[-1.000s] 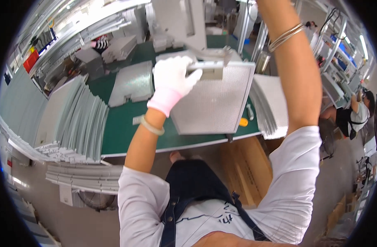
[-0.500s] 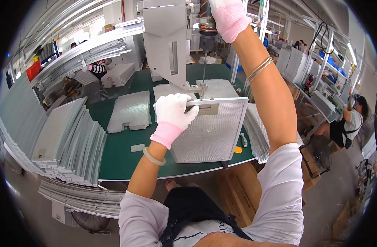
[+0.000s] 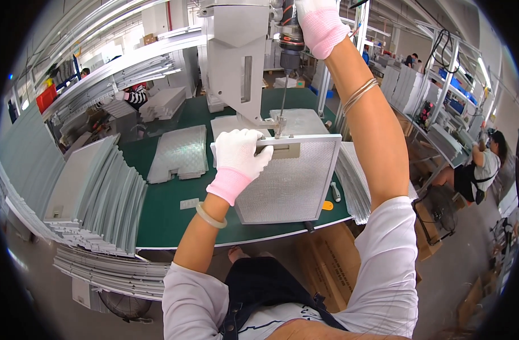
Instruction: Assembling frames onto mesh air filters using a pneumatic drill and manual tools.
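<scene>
Head view, looking down from the wearer's own eyes: a person in a white shirt and dark apron is standing at a green workbench (image 3: 174, 209) that is filling the middle of the frame. The left hand (image 3: 239, 156), wearing a white glove with a pink cuff, is pressing flat with fingers curled over the top edge of a square metal mesh filter panel (image 3: 285, 181), which is lying on the bench at the centre of the frame. The right hand (image 3: 321, 22), gloved the same way, is reaching up to the top centre and wrapping closed around a hanging power screwdriver (image 3: 290, 39). Its long bit (image 3: 282, 105) is pointing down and meeting the panel's top frame just beside a small metal latch plate (image 3: 282, 150), right next to the left fingertips.

As a judgement, the fastening of this panel is looking under way rather than finished: the bit is sitting on the latch area, and whether any screw is already seated is too small to tell. At the left of the frame, a fanned stack of similar panels (image 3: 95, 192) is leaning in rows. Loose mesh sheets (image 3: 180, 153) are lying flat on the bench above centre-left. At the far right edge, another person (image 3: 486, 164) is sitting at a separate station.
</scene>
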Demonstrator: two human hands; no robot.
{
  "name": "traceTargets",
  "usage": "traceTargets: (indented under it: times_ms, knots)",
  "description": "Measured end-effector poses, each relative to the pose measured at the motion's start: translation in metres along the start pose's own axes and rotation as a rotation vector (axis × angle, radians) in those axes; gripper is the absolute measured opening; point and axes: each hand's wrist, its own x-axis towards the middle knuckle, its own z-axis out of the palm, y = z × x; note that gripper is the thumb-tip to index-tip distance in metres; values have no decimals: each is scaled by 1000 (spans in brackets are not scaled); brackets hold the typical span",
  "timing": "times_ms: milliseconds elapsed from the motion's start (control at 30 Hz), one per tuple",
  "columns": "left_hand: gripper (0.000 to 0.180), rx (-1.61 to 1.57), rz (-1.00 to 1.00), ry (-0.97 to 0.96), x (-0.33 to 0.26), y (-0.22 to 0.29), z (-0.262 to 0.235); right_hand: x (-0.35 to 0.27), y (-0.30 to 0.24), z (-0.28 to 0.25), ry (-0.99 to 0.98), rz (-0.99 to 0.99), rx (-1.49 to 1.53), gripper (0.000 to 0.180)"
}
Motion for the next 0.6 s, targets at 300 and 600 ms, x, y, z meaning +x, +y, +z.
traceTargets:
  times_ms: [300,600]
  knots:
    - [24,-26,-3,-36,1,-1,-1,-22,16,12,99,374,-98,14]
    - [25,1,-32,-135,3,0,-6,-31,11,10,53,463,-140,24]
